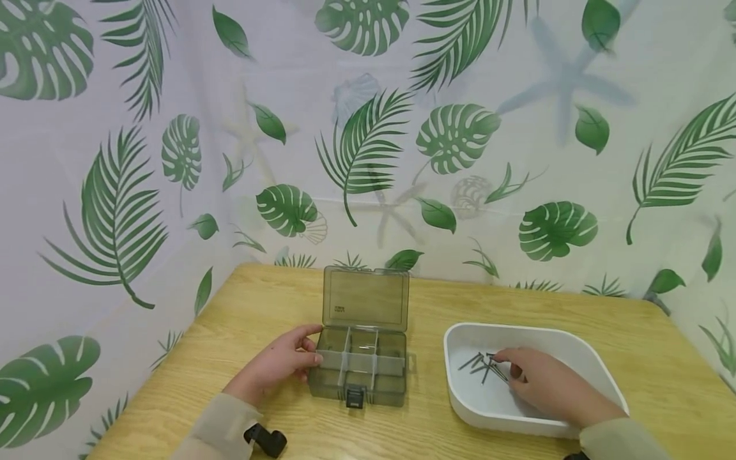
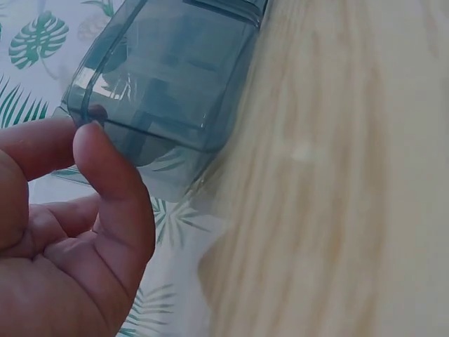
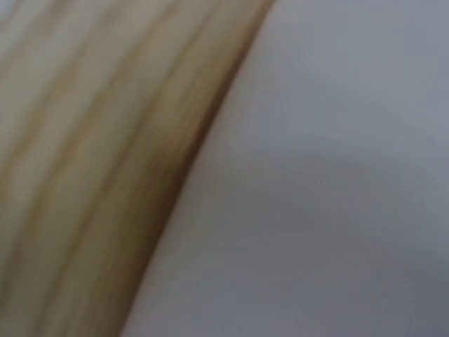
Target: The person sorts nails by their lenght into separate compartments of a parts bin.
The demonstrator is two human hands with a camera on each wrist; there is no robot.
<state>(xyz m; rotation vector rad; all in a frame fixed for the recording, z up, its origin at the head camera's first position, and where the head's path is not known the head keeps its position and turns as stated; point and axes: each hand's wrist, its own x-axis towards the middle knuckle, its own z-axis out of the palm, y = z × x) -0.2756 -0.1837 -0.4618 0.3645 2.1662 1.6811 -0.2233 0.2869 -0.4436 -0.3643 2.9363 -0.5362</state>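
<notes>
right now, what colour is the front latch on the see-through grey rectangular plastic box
The front latch is black; it shows best in the head view.

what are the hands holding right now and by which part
The left hand holds the divided box by its left side; whether the right hand pinches any of the metal fasteners cannot be told.

From my left wrist feed, I see the left hand point(image 2: 77, 246) with bent fingers, holding a corner of a translucent blue-grey box point(image 2: 175, 91). Right of it I have a blurred wood-grained tabletop point(image 2: 316, 189); a white leaf-print cloth point(image 2: 38, 45) shows behind.
</notes>
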